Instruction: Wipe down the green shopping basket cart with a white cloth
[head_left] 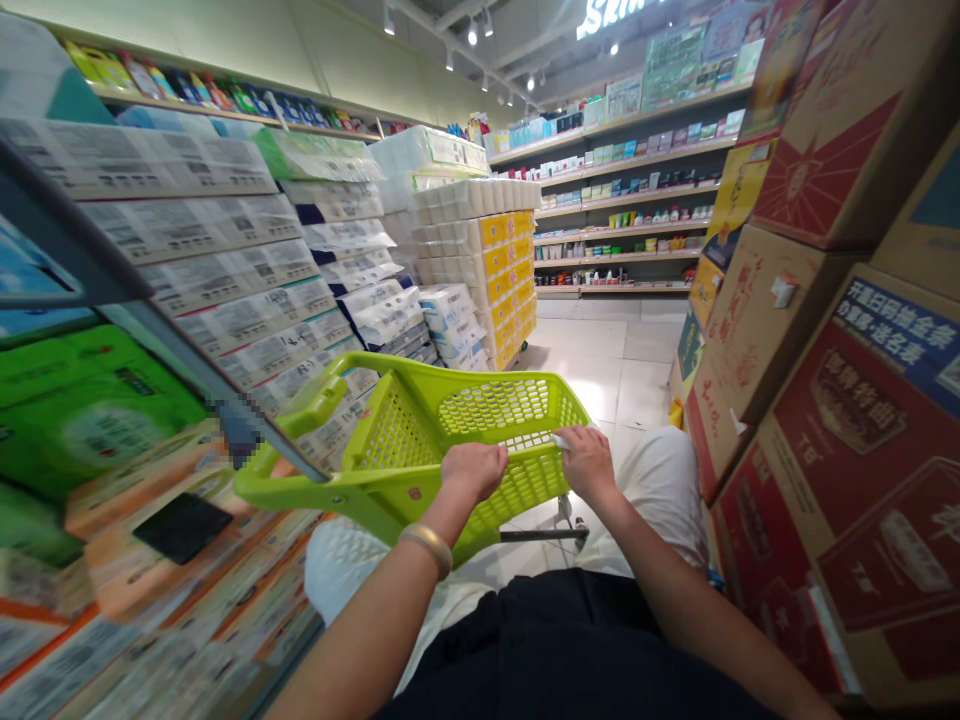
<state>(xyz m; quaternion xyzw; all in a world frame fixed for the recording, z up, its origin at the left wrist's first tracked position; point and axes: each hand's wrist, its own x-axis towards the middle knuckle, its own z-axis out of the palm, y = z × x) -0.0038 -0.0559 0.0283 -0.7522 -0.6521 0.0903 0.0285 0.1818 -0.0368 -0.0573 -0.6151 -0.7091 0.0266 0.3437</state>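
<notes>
A lime-green shopping cart [420, 500] with a perforated plastic basket stands in front of me, its handle end toward the left. My left hand [474, 470], with a gold bangle [426, 550] at the wrist, is closed over the basket's near rim. At the corner further right, my right hand [587, 462] grips a small piece of white cloth or tissue [559, 441] against the rim. Most of that white piece is hidden by the fingers. The basket's inside shows no goods where I can see it.
Cartons [840, 460] are stacked close on my right. Packs of tissue paper [217, 240] rise on the left, with a dark phone-like slab [182, 527] lying on orange packs. A grey metal bar [247, 395] crosses the left side. Product shelves [622, 190] stand beyond the tiled floor [592, 340].
</notes>
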